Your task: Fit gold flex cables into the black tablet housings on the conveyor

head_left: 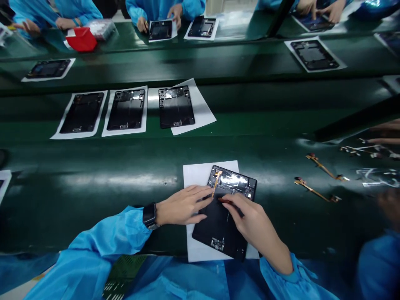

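A black tablet back housing [218, 227] lies at a slant on a white sheet [195, 175] in front of me. An orange flex cable [216, 182] runs down its upper left part, beside a shiny silver area. My left hand [187, 204] rests flat over the housing's left edge, fingers stretched, the fingertips at the lower end of the cable. My right hand [250, 214] is over the middle of the housing, thumb and fingers pinched on a small reddish-brown piece [224, 201]. Whether that piece belongs to the cable is hidden by the fingers.
Two loose flex cables [317, 189] lie to the right, near small parts [359, 149] and another person's hand [387, 133]. Several housings on sheets, one a black housing [126, 110], stand beyond. Co-workers' hands [176, 14] and a red box [81, 39] are across the line.
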Action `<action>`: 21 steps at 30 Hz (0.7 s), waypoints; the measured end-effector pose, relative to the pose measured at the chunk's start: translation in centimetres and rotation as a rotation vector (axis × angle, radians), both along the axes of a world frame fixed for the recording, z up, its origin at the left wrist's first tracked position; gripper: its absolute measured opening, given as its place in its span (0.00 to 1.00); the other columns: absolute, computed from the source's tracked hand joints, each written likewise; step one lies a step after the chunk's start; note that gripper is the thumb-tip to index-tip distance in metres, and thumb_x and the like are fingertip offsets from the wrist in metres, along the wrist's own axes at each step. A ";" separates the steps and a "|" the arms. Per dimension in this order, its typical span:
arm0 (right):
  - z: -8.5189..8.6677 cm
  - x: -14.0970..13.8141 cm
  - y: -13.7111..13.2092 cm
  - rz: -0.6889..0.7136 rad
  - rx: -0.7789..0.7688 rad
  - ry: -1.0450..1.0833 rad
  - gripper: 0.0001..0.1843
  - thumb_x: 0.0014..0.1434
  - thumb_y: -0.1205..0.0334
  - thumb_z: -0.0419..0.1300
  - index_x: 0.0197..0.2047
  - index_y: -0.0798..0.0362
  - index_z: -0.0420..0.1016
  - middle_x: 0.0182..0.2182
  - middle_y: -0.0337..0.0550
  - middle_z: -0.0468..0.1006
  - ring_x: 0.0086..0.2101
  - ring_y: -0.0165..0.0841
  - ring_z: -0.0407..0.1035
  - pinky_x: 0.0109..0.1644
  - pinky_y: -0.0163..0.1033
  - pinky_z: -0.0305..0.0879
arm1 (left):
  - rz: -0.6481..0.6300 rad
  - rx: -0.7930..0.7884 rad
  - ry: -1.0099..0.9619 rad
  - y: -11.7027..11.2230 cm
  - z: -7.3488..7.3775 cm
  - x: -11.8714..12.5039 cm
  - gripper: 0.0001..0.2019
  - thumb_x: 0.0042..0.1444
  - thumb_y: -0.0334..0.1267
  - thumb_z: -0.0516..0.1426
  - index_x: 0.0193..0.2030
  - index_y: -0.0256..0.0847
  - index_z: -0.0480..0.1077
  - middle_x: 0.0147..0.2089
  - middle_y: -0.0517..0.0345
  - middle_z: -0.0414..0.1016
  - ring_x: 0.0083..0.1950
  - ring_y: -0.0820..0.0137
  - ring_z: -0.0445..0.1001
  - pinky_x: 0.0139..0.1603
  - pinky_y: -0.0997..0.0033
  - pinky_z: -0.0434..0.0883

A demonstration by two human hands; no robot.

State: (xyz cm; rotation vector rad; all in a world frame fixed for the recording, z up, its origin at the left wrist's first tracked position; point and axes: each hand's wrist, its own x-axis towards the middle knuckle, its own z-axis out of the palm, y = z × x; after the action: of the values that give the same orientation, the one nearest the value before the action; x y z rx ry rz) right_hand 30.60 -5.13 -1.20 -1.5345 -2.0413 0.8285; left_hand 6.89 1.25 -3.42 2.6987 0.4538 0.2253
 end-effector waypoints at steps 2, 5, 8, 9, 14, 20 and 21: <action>0.0 -0.2 -0.1 0.004 0.010 -0.018 0.11 0.68 0.65 0.50 0.49 0.50 0.71 0.42 0.45 0.79 0.41 0.36 0.75 0.44 0.41 0.73 | 0.011 0.032 0.018 -0.3 0.0 0.3 0.24 0.64 0.40 0.56 0.62 0.28 0.63 0.67 0.35 0.59 0.69 0.53 0.58 0.67 0.53 0.62; 0.0 -0.6 -0.1 0.027 0.031 -0.103 0.12 0.68 0.65 0.49 0.49 0.51 0.71 0.42 0.46 0.79 0.39 0.37 0.76 0.42 0.41 0.73 | -0.006 0.035 -0.006 -0.4 -0.2 0.3 0.18 0.63 0.39 0.56 0.56 0.30 0.68 0.67 0.36 0.59 0.69 0.53 0.58 0.67 0.54 0.63; -0.1 -1.5 0.1 0.100 0.084 -0.249 0.12 0.67 0.68 0.48 0.47 0.52 0.72 0.37 0.46 0.80 0.34 0.36 0.76 0.36 0.39 0.71 | -0.001 0.002 -0.104 -0.7 -0.7 -0.5 0.14 0.64 0.39 0.54 0.51 0.33 0.72 0.68 0.39 0.57 0.70 0.55 0.57 0.68 0.54 0.62; -0.1 -1.9 0.2 0.127 0.105 -0.296 0.12 0.67 0.69 0.48 0.46 0.53 0.72 0.35 0.46 0.79 0.32 0.36 0.76 0.33 0.38 0.70 | 0.018 -0.009 -0.136 -0.9 -0.9 -0.8 0.14 0.64 0.38 0.54 0.51 0.34 0.72 0.68 0.39 0.57 0.70 0.55 0.57 0.68 0.54 0.63; -0.1 -3.9 0.5 0.205 0.142 -0.422 0.12 0.65 0.74 0.48 0.42 0.55 0.72 0.31 0.45 0.77 0.28 0.36 0.74 0.30 0.38 0.66 | 0.115 -0.047 -0.177 -1.9 -0.9 -2.2 0.17 0.63 0.38 0.55 0.55 0.34 0.70 0.67 0.37 0.57 0.69 0.53 0.57 0.68 0.52 0.62; -0.7 -4.3 0.1 0.164 0.172 -0.368 0.12 0.66 0.72 0.48 0.45 0.55 0.71 0.35 0.48 0.79 0.30 0.37 0.75 0.32 0.39 0.69 | 0.086 -0.035 -0.104 -2.4 -0.9 -2.4 0.22 0.61 0.44 0.58 0.58 0.35 0.68 0.68 0.35 0.55 0.70 0.50 0.53 0.68 0.48 0.59; -0.9 -4.1 0.0 0.137 0.161 -0.313 0.11 0.67 0.70 0.48 0.46 0.54 0.71 0.36 0.48 0.79 0.32 0.37 0.75 0.34 0.39 0.70 | 0.086 -0.026 -0.096 -2.4 -1.0 -2.4 0.22 0.61 0.44 0.58 0.58 0.35 0.68 0.68 0.35 0.55 0.70 0.49 0.53 0.68 0.47 0.58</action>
State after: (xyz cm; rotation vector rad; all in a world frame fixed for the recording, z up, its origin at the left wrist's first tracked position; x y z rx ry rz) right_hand 26.48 -5.17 -2.13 -1.5239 -2.3947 0.4778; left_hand 4.50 -1.19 -4.43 2.6319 0.5402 0.3690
